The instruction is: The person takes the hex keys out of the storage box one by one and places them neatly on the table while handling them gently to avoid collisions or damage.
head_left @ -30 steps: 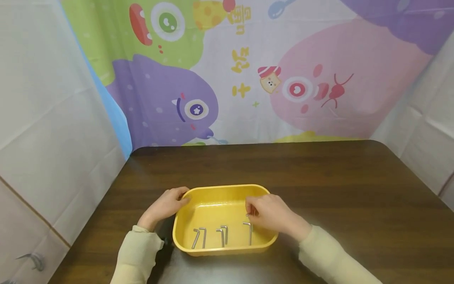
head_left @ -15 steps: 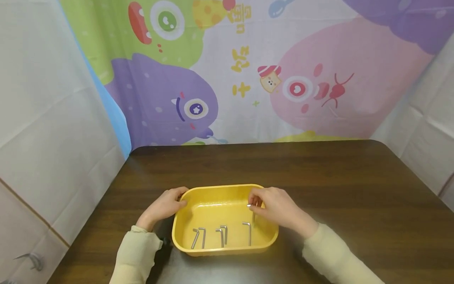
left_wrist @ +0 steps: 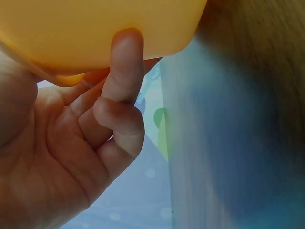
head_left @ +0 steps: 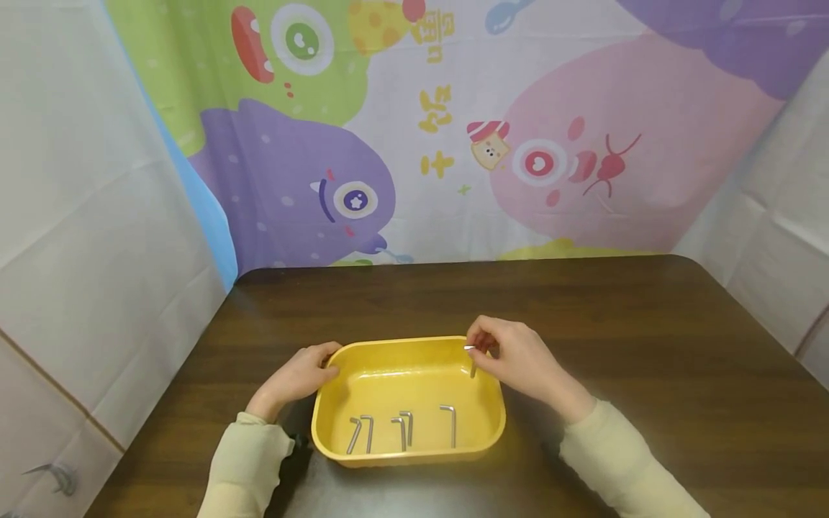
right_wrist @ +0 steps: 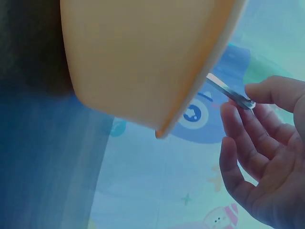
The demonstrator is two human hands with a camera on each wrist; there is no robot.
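A yellow tray (head_left: 408,345) with high walls stands on the table, and several silver hex keys lie along its near side, among them one hex key (head_left: 453,428) apart on the right. My left hand (head_left: 299,375) grips the tray's left rim; in the left wrist view its fingers (left_wrist: 126,62) press the outer wall while the thumb is partly out of sight. Above the far right corner, my right hand (head_left: 518,356) pinches another hex key (right_wrist: 228,90) between thumb and fingers, its long arm pointing down into the tray.
The dark wooden table (head_left: 615,316) extends around the tray on all sides. A cartoon-printed cloth (head_left: 447,201) hangs behind its far edge, and pale panels (head_left: 84,180) flank it left and right.
My right hand has lifted a hex key from the tray's right part, moving up, away and slightly right to above the rim. The left hand stays on the rim.
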